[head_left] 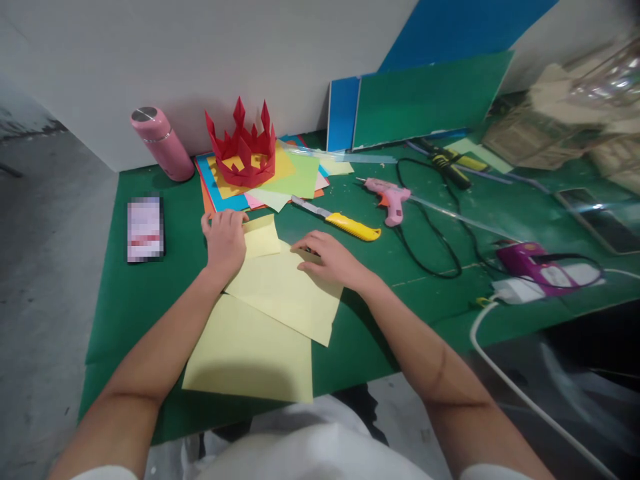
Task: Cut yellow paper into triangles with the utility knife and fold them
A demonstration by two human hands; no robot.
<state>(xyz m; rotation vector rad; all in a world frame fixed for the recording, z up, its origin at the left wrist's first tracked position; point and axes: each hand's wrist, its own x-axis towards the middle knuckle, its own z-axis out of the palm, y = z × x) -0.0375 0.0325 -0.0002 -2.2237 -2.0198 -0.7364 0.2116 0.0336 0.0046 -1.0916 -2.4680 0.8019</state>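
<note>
My left hand (225, 243) has its fingers curled at the left end of a small folded piece of pale yellow paper (263, 239); its thumb is hidden. My right hand (327, 259) rests over the right part of a larger pale yellow sheet (295, 297), fingers stretched out and slightly apart. That sheet lies at a slant, partly over another pale yellow sheet (250, 353) closer to my body. Just beyond my hands is a yellow utility knife (353, 227) with its blade out.
A red paper crown (245, 157) stands on coloured paper sheets (303, 177). Left of it are a pink bottle (165, 147) and a phone (145, 229). To the right lie a pink glue gun (390, 199), its black cord, a power strip (575, 275) and a screwdriver (450, 167).
</note>
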